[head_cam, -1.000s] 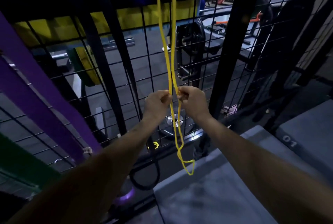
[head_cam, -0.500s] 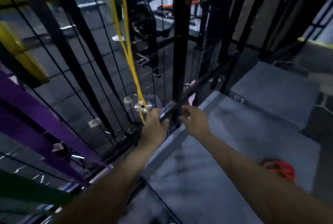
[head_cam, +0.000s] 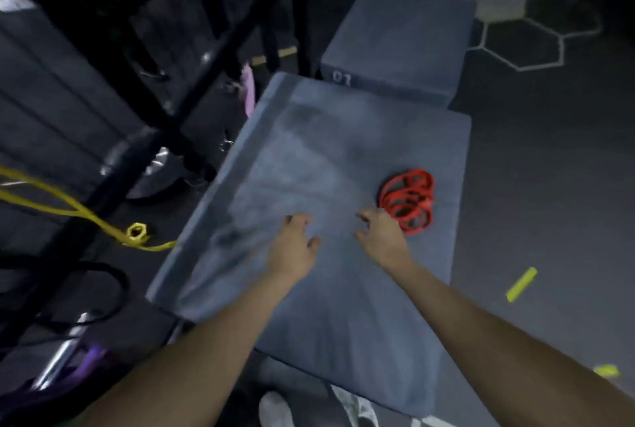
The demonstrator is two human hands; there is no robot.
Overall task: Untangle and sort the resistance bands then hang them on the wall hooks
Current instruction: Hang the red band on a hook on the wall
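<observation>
Two grey foam boxes (head_cam: 343, 138), black rack (head_cam: 113, 48)

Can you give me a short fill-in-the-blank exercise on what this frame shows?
1. The tangled band lying on the grey pad is ____ in colour.
2. The hand nearest that band is the ____ hand.
3. The left hand holds ____.
4. The yellow band hangs to the ____ of the pad.

Missing words: red; right; nothing; left
</observation>
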